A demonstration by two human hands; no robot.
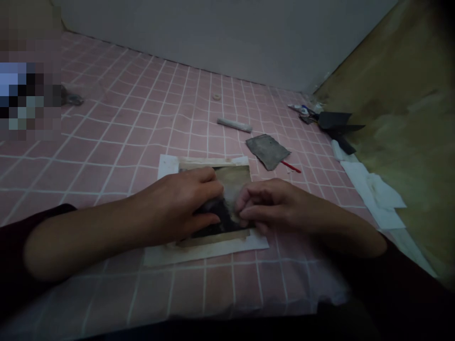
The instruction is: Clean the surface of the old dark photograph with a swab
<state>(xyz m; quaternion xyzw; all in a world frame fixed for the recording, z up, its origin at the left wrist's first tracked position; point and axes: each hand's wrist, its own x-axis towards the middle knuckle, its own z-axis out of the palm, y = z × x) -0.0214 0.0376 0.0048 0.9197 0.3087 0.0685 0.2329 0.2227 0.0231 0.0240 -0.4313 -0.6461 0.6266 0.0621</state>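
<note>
The left hand (177,206) lies curled over a dark-and-tan picture (232,182), its fingers pressing on the surface, while the right hand's fingertips (241,210) bunch at its centre; whether they pinch anything cannot be told. The picture lies on a white paper backing (209,252) on a pink grid-patterned surface (106,142), near a grey scrap (267,151) and a red-tipped stick (291,166).

Dim, flat light, with no glare
A pale wall (213,33) at 12 o'clock was brightest; shadow deepened toward 5 o'clock, edges bowed outward, and a pixelated patch (26,97) obscured 10 o'clock.
</note>
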